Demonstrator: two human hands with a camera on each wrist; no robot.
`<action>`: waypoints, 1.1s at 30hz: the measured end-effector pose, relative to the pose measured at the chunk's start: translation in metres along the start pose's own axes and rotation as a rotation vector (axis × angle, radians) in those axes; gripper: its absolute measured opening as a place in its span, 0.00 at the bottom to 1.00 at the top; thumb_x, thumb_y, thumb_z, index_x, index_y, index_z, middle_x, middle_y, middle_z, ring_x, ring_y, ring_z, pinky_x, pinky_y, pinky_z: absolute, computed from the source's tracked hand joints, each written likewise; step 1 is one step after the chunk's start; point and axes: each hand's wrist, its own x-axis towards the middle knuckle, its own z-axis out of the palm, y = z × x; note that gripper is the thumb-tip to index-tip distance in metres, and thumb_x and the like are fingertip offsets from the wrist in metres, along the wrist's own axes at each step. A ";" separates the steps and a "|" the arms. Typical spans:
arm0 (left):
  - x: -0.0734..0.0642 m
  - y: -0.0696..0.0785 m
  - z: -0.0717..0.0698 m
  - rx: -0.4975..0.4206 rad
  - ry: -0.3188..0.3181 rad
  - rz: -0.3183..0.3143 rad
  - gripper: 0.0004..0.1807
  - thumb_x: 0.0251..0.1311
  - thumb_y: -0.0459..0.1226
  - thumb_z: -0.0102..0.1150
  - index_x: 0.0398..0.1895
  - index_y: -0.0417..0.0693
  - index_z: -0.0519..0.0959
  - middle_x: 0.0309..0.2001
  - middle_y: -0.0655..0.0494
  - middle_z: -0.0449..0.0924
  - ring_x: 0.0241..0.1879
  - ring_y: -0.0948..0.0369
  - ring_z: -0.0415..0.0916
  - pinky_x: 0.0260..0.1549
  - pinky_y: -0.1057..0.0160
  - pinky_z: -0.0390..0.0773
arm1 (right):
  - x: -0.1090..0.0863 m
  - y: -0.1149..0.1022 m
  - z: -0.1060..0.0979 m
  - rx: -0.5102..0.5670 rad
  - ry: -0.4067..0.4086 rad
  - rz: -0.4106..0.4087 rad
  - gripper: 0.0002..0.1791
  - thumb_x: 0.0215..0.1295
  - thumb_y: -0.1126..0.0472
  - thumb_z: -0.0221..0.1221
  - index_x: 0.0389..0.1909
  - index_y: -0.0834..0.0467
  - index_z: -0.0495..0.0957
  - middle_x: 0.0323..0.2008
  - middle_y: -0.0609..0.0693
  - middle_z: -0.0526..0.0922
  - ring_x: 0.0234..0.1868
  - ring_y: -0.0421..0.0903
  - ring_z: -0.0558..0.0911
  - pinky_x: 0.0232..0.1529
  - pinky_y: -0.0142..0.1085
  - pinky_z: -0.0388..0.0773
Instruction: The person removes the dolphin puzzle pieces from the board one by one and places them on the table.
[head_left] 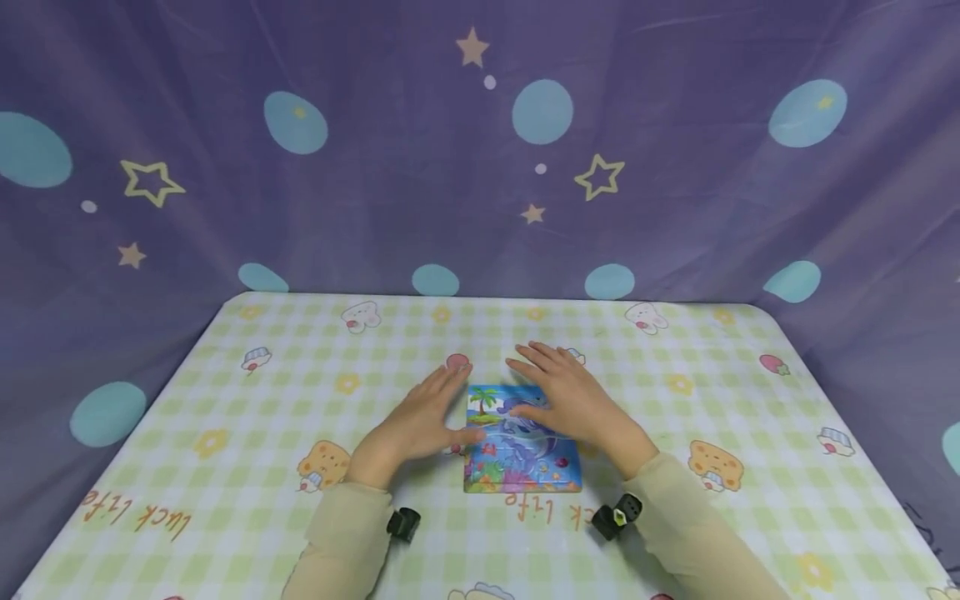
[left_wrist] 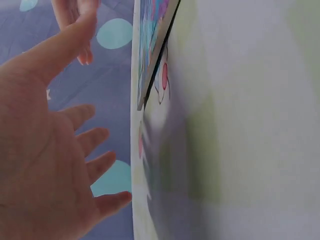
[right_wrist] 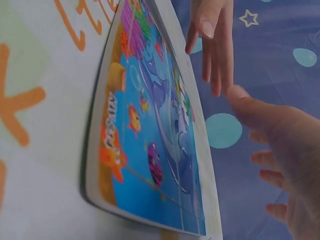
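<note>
A jigsaw puzzle (head_left: 517, 458) with a dolphin, fish and a palm tree lies flat on the table in front of the person. To its left hovers the left hand (head_left: 416, 425), fingers extended and thumb pointing over the puzzle's left edge. Over its upper right corner the right hand (head_left: 573, 400) hangs with fingers spread, covering part of the picture. In the right wrist view, seams run across the puzzle (right_wrist: 160, 125), and both hands are apart from its surface. Neither hand holds anything. The left wrist view shows the open left palm (left_wrist: 45, 160) beside the puzzle's edge (left_wrist: 155, 55).
A green-and-white checked tablecloth (head_left: 262, 400) with cartoon prints covers the table. Behind and beside it hangs a purple curtain (head_left: 420, 167) with stars and blue dots. Each wrist wears a small black camera, such as the left one (head_left: 404, 524).
</note>
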 end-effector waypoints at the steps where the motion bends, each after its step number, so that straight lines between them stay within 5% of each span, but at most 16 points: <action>1: 0.000 -0.001 0.000 -0.018 -0.018 -0.008 0.55 0.58 0.60 0.63 0.80 0.49 0.47 0.79 0.46 0.42 0.77 0.46 0.37 0.73 0.42 0.44 | 0.001 -0.001 0.001 -0.003 -0.003 -0.021 0.39 0.62 0.41 0.65 0.71 0.53 0.69 0.72 0.55 0.64 0.74 0.56 0.60 0.71 0.58 0.57; 6: 0.003 -0.007 0.003 -0.043 -0.056 -0.003 0.52 0.57 0.56 0.67 0.79 0.46 0.52 0.78 0.46 0.46 0.76 0.45 0.42 0.72 0.42 0.48 | 0.007 -0.003 0.004 -0.003 -0.021 -0.093 0.37 0.61 0.45 0.67 0.68 0.54 0.71 0.69 0.55 0.69 0.71 0.55 0.65 0.70 0.56 0.61; 13: 0.004 -0.005 0.005 0.008 -0.049 0.019 0.45 0.56 0.46 0.70 0.74 0.40 0.62 0.75 0.43 0.55 0.73 0.42 0.50 0.70 0.41 0.52 | 0.012 -0.006 0.008 0.029 -0.067 -0.063 0.33 0.61 0.46 0.68 0.65 0.54 0.75 0.64 0.52 0.75 0.65 0.52 0.72 0.67 0.53 0.66; 26: 0.007 -0.003 0.003 -0.046 -0.025 -0.057 0.49 0.50 0.46 0.74 0.74 0.41 0.62 0.75 0.47 0.58 0.73 0.45 0.52 0.71 0.43 0.53 | 0.031 -0.005 0.014 0.025 -0.049 -0.149 0.24 0.59 0.49 0.70 0.52 0.57 0.82 0.47 0.49 0.81 0.48 0.47 0.81 0.54 0.43 0.77; 33: 0.010 -0.001 0.009 -0.067 -0.023 -0.062 0.49 0.50 0.46 0.73 0.74 0.43 0.61 0.75 0.49 0.58 0.74 0.46 0.51 0.71 0.44 0.53 | 0.034 -0.007 0.018 0.076 -0.111 -0.077 0.24 0.57 0.46 0.71 0.51 0.54 0.83 0.45 0.47 0.80 0.45 0.46 0.81 0.51 0.42 0.80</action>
